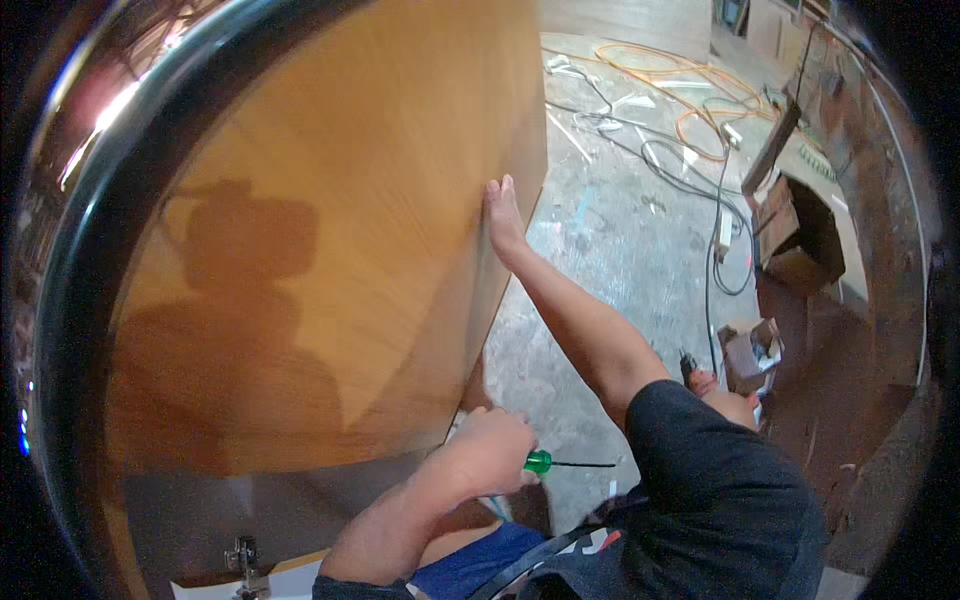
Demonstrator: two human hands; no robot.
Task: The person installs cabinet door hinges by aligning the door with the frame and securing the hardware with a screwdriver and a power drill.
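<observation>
A large glossy wooden panel (400,130) fills the left and middle of the head view, with a shadow cast across it. My right hand (505,215) lies on the panel near its right edge, fingers stretched upward; part of the hand is hidden. Lower down, my left hand (490,445) is closed around a screwdriver with a green handle (538,461). Its dark shaft points right, apart from the panel. Below the panel, a metal hinge (243,560) sits by a pale board edge at the lower left.
On the concrete floor (600,270) lie dark cables (690,180) and a coiled orange hose or cord (700,75). An open cardboard box (800,235) stands at right, with a smaller box (750,350) and a power drill (700,377) nearer my right arm.
</observation>
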